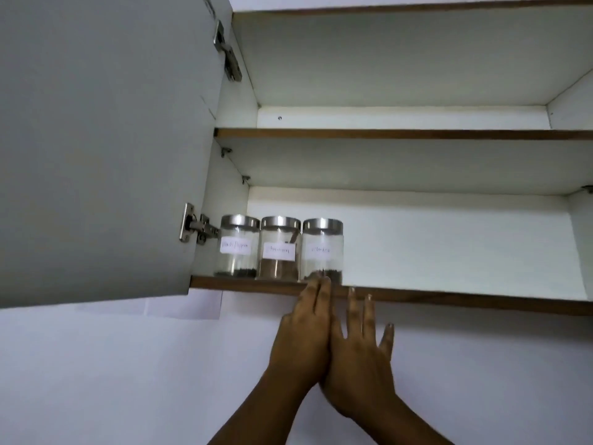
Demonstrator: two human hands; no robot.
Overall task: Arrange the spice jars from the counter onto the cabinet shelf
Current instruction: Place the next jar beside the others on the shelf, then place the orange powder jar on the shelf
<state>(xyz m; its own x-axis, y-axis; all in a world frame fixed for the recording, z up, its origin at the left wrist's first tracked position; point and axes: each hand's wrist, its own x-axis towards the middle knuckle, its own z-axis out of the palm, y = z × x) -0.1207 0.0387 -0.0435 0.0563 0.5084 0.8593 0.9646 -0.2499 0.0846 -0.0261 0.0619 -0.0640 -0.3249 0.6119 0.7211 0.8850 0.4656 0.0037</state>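
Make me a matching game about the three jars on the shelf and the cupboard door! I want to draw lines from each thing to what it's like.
Things
1. left jar
2. middle jar
3. right jar
4. cabinet door

What it's like
A. grey and swung open
B. the left hand reaches its base with straight fingers
C. brown spice fills its lower part
D. nearest the hinge, with only a thin dark layer at the bottom

Right pairs: 1-D, 2-C, 3-B, 4-A
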